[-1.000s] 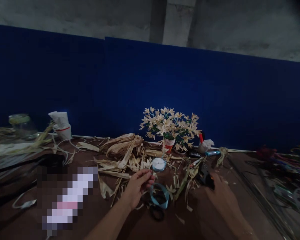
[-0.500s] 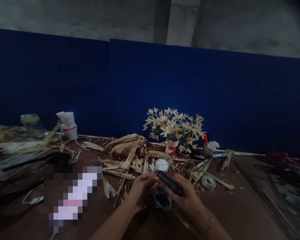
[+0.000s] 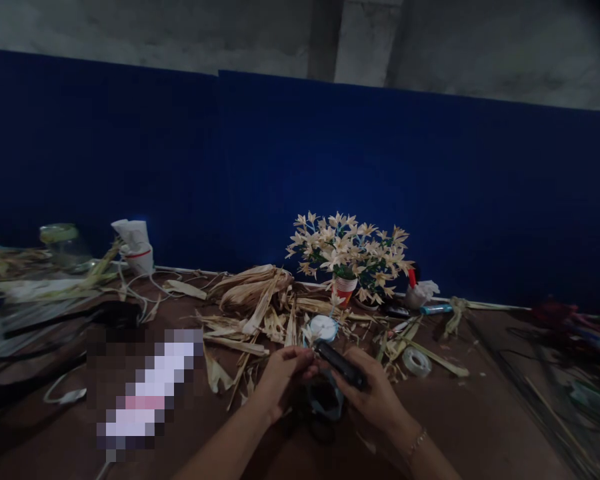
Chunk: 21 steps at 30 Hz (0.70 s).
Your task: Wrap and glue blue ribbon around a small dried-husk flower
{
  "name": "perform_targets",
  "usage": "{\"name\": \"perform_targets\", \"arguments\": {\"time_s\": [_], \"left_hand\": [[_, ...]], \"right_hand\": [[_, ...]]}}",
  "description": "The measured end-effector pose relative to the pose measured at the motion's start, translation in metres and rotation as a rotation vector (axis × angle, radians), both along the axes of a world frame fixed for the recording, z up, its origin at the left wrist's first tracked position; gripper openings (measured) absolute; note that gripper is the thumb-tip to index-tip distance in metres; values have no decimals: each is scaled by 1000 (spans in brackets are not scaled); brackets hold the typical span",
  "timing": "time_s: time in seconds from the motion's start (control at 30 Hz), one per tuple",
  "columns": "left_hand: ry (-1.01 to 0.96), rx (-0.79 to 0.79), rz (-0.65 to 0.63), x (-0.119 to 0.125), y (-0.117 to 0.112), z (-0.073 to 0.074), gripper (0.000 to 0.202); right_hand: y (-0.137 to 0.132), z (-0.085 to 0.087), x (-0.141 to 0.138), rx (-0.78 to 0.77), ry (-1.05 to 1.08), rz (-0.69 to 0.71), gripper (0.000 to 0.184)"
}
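My right hand [image 3: 373, 393] is wrapped round a dark, elongated tool [image 3: 340, 363] whose exact kind I cannot make out. It slants up and left. My left hand [image 3: 283, 380] is close to the tool's far end, thumb and fingertips pinched together on something too small to name. Just beyond the hands is a round white-topped item [image 3: 324, 327], with a small pale flower [image 3: 337, 301] over it. A dark, bluish-rimmed object [image 3: 326, 395] lies below, partly hidden by the hands.
Dried husks [image 3: 253, 293] spread behind and left of my hands. Pale husk-like flowers [image 3: 347, 247] stand in a red-and-white cup [image 3: 345, 290]. A clear tape roll [image 3: 417, 362] lies to the right. A pixelated patch [image 3: 153, 387] and cables [image 3: 65, 393] are on the left; a blue partition [image 3: 280, 167] stands behind.
The tool and both hands keep nearly the same place, with slight finger movement at the tool's tip. The whole view has shifted a little.
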State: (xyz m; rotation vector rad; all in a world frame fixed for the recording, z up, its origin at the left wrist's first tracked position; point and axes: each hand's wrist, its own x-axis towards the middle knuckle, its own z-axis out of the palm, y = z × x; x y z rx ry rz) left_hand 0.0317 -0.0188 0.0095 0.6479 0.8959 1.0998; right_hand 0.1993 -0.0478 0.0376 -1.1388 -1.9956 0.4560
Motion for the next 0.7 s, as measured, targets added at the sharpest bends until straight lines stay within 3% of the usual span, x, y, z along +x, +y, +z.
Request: {"name": "perform_targets", "arguments": {"time_s": [0.23, 0.7], "left_hand": [[-34, 10, -25, 0, 2, -5, 18], [-24, 0, -28, 0, 1, -2, 18]], "right_hand": [[2, -2, 0, 16, -28, -39, 10], [3, -6, 3, 24, -36, 13, 11]]}}
